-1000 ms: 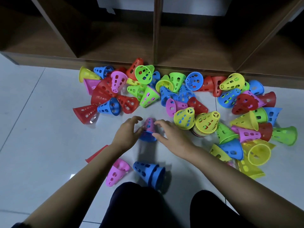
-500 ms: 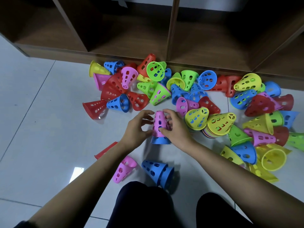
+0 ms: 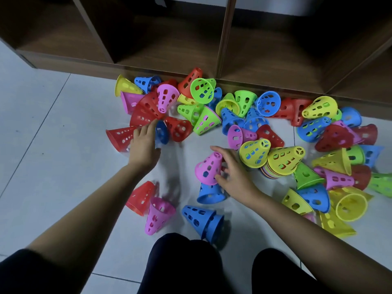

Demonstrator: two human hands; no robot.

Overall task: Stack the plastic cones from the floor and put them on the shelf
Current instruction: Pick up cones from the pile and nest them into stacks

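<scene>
Two hands in view, both low over the tiled floor (image 3: 53, 145).

Right hand (image 3: 233, 177), centre of frame: grip closed round a pink cone (image 3: 206, 168), thumb over its narrow top, the other fingers curled at its lower right side. The pink cone sits tilted on one blue cone (image 3: 211, 194) that stands wide end down on the floor, a stack of two.

Left hand (image 3: 144, 147), left of centre: grip spread, fingers straight, holding nothing, stretched over a small blue cone (image 3: 162, 132) lying on its side between red cones. Whether the fingertips touch it I cannot tell; the view is blurred there.

Lower centre, apart from the main heap and all lying on their sides: one red cone (image 3: 142, 196), one pink cone (image 3: 158, 215) touching it, and two blue cones nested (image 3: 201, 221). Four in all.

Main heap: loose cones in five colours (red, blue, pink, green, yellow) spread from upper left to the right edge, too overlapped for a sure count. Right of the right hand, one taller multicoloured stack topped by a yellow cone (image 3: 285, 160); layers not countable.

Wooden shelf (image 3: 148, 66) across the top of the frame, three upright dividers visible, the heap lying against its base.

Two dark-clothed knees (image 3: 182, 264) at the bottom edge.
</scene>
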